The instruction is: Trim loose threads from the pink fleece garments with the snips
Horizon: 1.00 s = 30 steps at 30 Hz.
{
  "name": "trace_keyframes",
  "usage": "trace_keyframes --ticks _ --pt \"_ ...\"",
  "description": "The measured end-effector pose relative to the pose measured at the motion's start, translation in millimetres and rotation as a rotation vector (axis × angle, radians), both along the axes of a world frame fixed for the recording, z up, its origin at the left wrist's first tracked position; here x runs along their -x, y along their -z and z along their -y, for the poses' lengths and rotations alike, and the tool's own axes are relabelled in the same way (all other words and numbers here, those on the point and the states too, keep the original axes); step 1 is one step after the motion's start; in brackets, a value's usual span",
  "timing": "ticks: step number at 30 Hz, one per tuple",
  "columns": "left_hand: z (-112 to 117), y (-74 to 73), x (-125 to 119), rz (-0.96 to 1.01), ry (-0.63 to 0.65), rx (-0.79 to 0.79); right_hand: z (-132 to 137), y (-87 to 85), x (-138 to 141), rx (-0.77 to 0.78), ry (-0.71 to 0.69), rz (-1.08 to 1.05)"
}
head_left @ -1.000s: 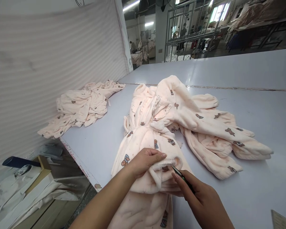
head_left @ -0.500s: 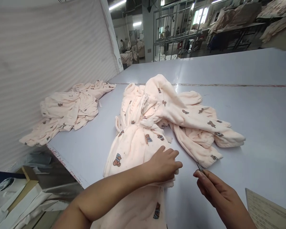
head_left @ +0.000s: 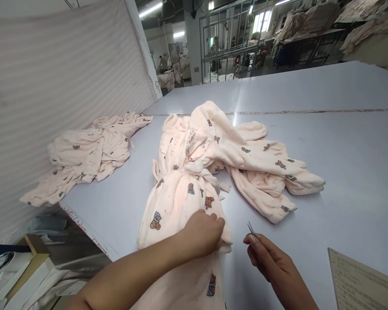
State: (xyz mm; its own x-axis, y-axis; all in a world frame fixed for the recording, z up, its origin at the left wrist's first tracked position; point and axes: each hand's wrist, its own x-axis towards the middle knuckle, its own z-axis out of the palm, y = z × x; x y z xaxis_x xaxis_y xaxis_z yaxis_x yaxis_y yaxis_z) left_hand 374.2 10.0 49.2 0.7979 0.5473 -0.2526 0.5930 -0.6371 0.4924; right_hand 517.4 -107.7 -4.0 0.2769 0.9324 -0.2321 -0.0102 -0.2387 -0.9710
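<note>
A pale pink plush garment (head_left: pixel 177 200) printed with small bears lies bunched on the table, its lower part hanging toward me. My left hand (head_left: pixel 207 232) is closed on the fabric near the garment's right edge, the fingertips partly hidden. To the right, over bare table, my right hand (head_left: pixel 268 254) pinches a small pair of metal thread snips (head_left: pixel 251 228). Their two thin tips point up and away from me, slightly apart, and touch no cloth. Sleeve-like parts (head_left: pixel 278 206) of the garments spread out beyond that hand.
Another bear-print garment pile (head_left: pixel 87 150) rests at the table's left edge beside a hanging white sheet (head_left: pixel 67 64). A printed card (head_left: pixel 358 280) lies at the lower right. Below the left edge is a box (head_left: pixel 35 267) with papers or cloth. Metal racks (head_left: pixel 233 47) stand beyond the table.
My left hand has shifted left and slightly down, drawing in the garment's right edge. My right hand has moved left with the snips, away from the sleeve end. The view has turned slightly.
</note>
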Motion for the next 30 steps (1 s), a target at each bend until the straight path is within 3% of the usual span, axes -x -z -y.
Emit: trace_keyframes --ticks 2,7,13,21,26,30 --pt "-5.8 1.7 6.4 0.097 -0.014 0.117 -0.4 -1.0 4.9 -0.034 -0.005 -0.006" --pt "-30.7 -22.9 43.0 0.337 -0.088 0.437 -14.9 -0.6 30.0 -0.184 -0.020 0.005" --pt "-24.4 -16.4 54.6 0.544 -0.282 0.600 -45.4 -8.5 54.9 -0.317 -0.064 -0.030" --pt "-43.9 -20.9 60.1 0.482 -0.258 0.819 -76.8 -17.4 38.5 -0.195 -0.071 -0.141" --pt "-43.3 -10.3 58.9 0.526 -0.349 0.908 -56.4 -19.3 35.5 -0.132 -0.052 -0.016" --pt "-40.5 -10.9 57.6 0.540 -0.367 0.951 -36.3 -20.5 33.8 -0.140 -0.132 0.083"
